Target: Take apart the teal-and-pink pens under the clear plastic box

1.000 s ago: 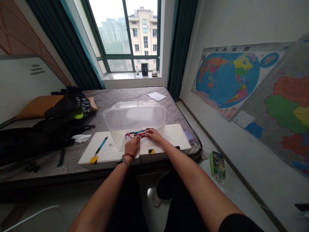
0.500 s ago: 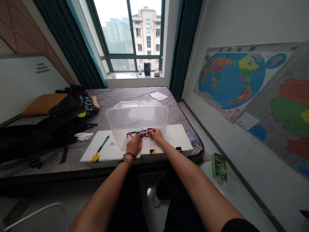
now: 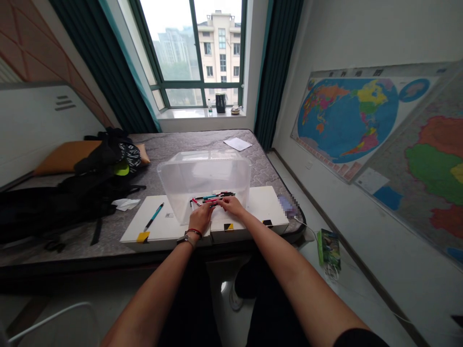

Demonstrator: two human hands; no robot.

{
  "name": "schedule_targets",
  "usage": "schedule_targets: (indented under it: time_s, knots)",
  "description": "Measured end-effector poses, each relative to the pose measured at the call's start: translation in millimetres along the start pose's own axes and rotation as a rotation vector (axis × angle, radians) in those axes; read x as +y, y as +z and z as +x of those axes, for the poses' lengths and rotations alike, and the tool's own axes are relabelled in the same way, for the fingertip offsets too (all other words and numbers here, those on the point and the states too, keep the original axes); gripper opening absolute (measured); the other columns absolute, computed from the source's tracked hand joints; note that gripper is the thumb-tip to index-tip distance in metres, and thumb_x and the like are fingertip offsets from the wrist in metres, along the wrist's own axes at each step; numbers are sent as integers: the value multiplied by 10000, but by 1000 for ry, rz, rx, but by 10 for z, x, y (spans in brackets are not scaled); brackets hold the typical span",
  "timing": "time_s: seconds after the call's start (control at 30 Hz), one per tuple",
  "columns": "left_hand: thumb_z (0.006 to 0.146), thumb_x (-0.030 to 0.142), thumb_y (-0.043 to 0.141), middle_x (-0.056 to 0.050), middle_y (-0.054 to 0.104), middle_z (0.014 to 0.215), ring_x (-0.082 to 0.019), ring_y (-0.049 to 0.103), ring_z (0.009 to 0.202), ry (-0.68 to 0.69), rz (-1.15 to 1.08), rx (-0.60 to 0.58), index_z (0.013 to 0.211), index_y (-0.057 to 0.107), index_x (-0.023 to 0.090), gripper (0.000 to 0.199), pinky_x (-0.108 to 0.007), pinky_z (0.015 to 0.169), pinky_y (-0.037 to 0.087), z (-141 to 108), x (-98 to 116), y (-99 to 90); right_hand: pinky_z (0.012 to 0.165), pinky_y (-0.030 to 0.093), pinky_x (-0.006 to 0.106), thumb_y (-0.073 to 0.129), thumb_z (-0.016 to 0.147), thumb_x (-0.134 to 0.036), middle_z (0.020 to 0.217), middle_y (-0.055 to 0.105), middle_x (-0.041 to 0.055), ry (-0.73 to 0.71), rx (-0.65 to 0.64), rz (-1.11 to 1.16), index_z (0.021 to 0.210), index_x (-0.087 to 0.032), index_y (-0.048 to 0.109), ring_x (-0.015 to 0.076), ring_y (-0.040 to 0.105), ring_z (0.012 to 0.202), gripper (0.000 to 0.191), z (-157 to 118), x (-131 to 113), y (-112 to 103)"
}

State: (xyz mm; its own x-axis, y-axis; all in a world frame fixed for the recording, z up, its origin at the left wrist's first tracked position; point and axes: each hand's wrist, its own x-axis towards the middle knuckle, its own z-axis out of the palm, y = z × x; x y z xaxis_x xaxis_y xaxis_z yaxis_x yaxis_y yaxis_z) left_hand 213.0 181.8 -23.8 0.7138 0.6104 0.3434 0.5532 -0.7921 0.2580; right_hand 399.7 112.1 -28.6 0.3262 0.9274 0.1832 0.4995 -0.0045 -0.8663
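Observation:
Several pens [image 3: 219,195], teal, black and red, lie bunched at the lower part of a translucent plastic box [image 3: 202,174]; whether they are inside it or before it I cannot tell. My left hand [image 3: 200,217], with a watch and red bracelet at the wrist, has its fingers closed on a pen at the near side of the bunch. Close against it, my right hand [image 3: 232,205] pinches at the same spot, its fingertips nearly meeting the left ones; the pen there is partly hidden. Farther left, a single teal and black pen [image 3: 154,217] lies on a white box [image 3: 139,219].
A second white box [image 3: 265,207] extends right, both on a grey mattress [image 3: 159,144]. Black bags [image 3: 65,202] and a tissue [image 3: 126,204] are at left. White paper [image 3: 238,143] lies behind the plastic box. A cable runs past a green package [image 3: 329,249] at right.
My right hand has moved slightly left and down, off the right ends of the pens, toward my left fingertips. The bunch's right ends now show more. My left hand has barely moved.

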Motion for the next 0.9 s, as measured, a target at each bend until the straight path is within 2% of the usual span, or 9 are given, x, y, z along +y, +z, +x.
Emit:
schedule_targets:
  time_s: [0.2,0.37,0.5,0.6,0.9]
  knots:
    - [1002,492,384,-90,726,1032,-232,679,887,-27,-25,-2,1220,577,221,399,-309,743,457,2,16,-22,585,364,238,600,837,-612,550,540,-13,-1,-20,132,583,-173,595,120,477,563,507,37,32,-46]
    - [1006,474,373,-83,725,981,-233,676,869,-25,-48,-4,1162,586,215,369,-314,751,462,-2,13,-16,536,330,233,620,796,-659,514,524,-21,46,-44,136,579,-167,607,111,454,528,538,23,-19,-53]
    - [1010,492,352,-84,723,1041,-229,670,922,7,-51,20,1142,610,219,399,-312,789,467,4,-20,29,484,274,242,607,785,-688,430,450,-43,118,-46,156,607,-162,644,102,396,454,557,14,-53,-60]
    - [1014,482,343,-84,713,1110,-221,660,978,34,-49,26,1166,614,224,404,-305,829,469,8,-34,50,481,273,244,606,782,-689,423,454,-41,134,-50,162,604,-161,645,101,395,443,559,19,-51,-61]
    - [1027,464,299,-91,722,1103,-213,662,993,16,-23,-8,1145,650,219,444,-306,852,470,14,-36,55,526,336,229,656,786,-562,522,522,-25,75,-77,195,595,-163,613,103,442,525,444,21,-18,-64]
